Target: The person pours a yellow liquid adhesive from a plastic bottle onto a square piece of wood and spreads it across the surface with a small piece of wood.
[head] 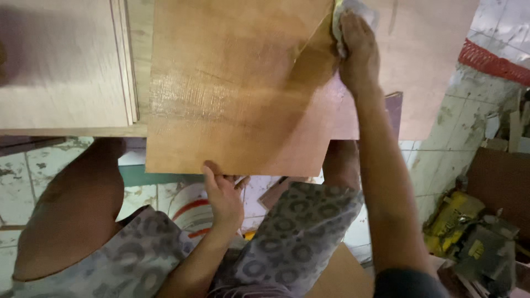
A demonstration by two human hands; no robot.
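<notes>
**Cloth on the board, one hand steadying the near edge**

Closest in, we're looking down past the person's knees in grey patterned shorts (pixel 298 232). Up between them comes the left hand (pixel 223 196), and there it is at the near edge of the plywood board (pixel 232 94) — thumb laid up over the edge on top, the other fingers curled under and out of sight, pinching the panel.

The board itself lies flat across the lap, reaching away from the body. Its left and middle part shines darker, orange-brown and wet-looking, with a streaky glossy patch; the right-hand stretch is paler and pinkish, the two tones meeting on a slanting line.

Further out, the right hand (pixel 359 47) is stretched to the far end, palm down, fingers closed over a bunched white cloth (pixel 348 16), pressing it to the board right at that slanting line.

Off to the left, a second pale wooden panel (pixel 66 60) lies beside the board. Below and beyond, a stained tiled floor (pixel 458 127), a heap of yellow and grey bags (pixel 469 232) at right, and a red mesh basket (pixel 491 60) at the far right corner.
</notes>
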